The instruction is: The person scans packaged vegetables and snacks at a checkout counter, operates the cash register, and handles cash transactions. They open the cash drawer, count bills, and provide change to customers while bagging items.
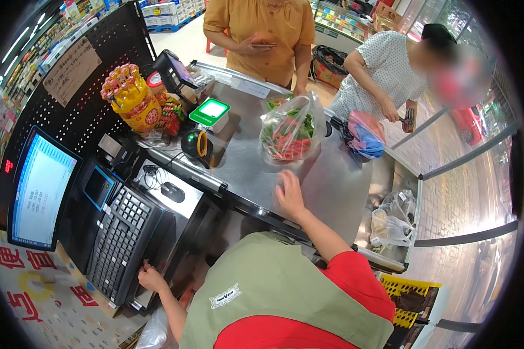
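Note:
My right hand (290, 194) hovers over or rests on the metal checkout counter (244, 183), fingers apart and holding nothing. Just beyond its fingertips stands a clear plastic bag (288, 131) filled with red chili peppers and green vegetables. My left hand (150, 278) is beside the front edge of a black keyboard (120, 244), its fingers curled. Whether it grips something small cannot be made out. At the far left a monitor (43, 192) shows a lit screen with writing.
A green-faced payment box (210, 112), a black scanner (196, 145) and a yellow candy jar (135, 102) line the counter's left side. A mouse (173, 192) lies nearer me. Plastic bags (393, 218) sit in the right-hand tray. Two people (262, 56) (375, 74) stand across the counter.

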Motion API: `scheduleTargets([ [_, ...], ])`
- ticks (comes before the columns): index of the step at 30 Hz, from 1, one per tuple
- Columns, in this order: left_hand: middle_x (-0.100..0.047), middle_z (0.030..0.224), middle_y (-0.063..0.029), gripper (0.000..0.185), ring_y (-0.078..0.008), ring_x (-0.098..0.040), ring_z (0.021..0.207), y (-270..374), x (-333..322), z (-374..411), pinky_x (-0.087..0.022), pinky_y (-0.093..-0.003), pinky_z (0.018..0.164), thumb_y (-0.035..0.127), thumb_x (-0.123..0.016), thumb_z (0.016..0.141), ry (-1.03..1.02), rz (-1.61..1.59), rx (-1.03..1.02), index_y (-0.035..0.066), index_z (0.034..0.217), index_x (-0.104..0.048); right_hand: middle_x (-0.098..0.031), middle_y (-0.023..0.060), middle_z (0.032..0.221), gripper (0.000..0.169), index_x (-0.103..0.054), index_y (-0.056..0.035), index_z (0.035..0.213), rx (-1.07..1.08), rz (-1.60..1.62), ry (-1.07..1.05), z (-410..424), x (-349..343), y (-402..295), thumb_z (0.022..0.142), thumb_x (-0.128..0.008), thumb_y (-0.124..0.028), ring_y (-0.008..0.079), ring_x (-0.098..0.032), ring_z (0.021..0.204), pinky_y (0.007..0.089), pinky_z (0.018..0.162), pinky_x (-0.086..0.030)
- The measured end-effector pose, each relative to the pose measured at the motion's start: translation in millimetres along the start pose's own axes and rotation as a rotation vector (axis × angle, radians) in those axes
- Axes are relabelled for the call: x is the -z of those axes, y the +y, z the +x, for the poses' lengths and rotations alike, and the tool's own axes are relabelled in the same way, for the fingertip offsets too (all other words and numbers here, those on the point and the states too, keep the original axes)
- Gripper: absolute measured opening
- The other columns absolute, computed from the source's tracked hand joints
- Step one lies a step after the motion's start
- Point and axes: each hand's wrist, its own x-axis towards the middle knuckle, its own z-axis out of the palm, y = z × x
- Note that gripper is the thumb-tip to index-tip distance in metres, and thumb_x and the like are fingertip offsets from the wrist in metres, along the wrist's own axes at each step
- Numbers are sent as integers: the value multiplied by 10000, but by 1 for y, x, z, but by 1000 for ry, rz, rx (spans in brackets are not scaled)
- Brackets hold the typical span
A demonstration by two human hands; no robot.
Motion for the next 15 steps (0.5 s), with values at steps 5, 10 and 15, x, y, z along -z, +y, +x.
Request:
scheduleTargets([
  [5,-635,596,-125,393,-278,-613,546,6,6,-12,-441,-417,540,331,-592,889,14,-13,-38,-22,742,-685,-426,229,1269,462,-460,-21,1222,-64,12,203,71,27,8,789,-619,-44,375,-446,1178,427,999,-374],
  [10,-618,571,-113,394,-256,-598,528,2,11,-23,-431,-401,534,319,-593,890,13,-69,-60,-16,696,-663,-466,237,1232,514,-411,19,1256,-350,350,351,140,34,15,804,-641,-66,272,-626,921,345,806,-514],
  [15,-608,558,-113,408,-246,-585,517,-1,16,-30,-427,-394,531,319,-597,884,-15,-41,-88,-10,645,-635,-605,164,963,490,-470,28,1198,-609,558,241,179,18,49,783,-681,-126,189,-652,751,312,684,-526],
])
